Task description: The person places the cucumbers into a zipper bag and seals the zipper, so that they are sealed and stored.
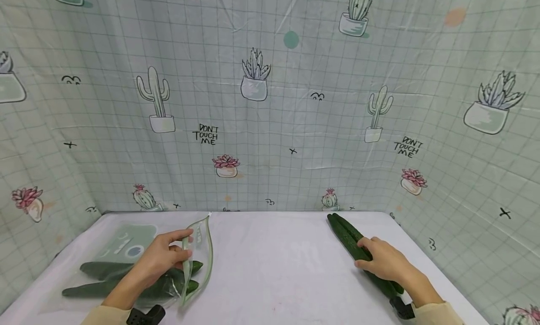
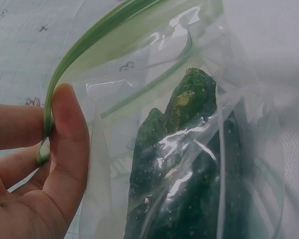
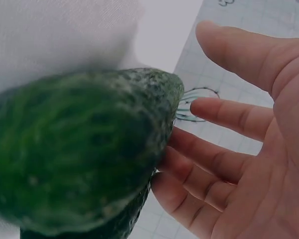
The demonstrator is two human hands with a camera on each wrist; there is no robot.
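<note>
A clear zip bag (image 1: 209, 259) with a green rim lies on the left of the table, its mouth held apart. My left hand (image 1: 162, 254) pinches that rim between thumb and fingers; the left wrist view shows the green zip strip (image 2: 72, 55) at the fingertips. Dark green cucumbers (image 2: 189, 159) lie inside the bag, partly behind my forearm in the head view. Over on the right, two more cucumbers (image 1: 348, 238) lie side by side. Above them is my right hand (image 1: 386, 259), thumb and fingers spread, with fingertips right at the cucumber (image 3: 79, 144) in the right wrist view.
The white-covered table (image 1: 274, 264) stretches between the bag and the right-hand cucumbers. A patterned curtain (image 1: 270, 128) with cactus prints stands round the back and both sides. A pale green printed panel (image 1: 126, 243) shows on the bag.
</note>
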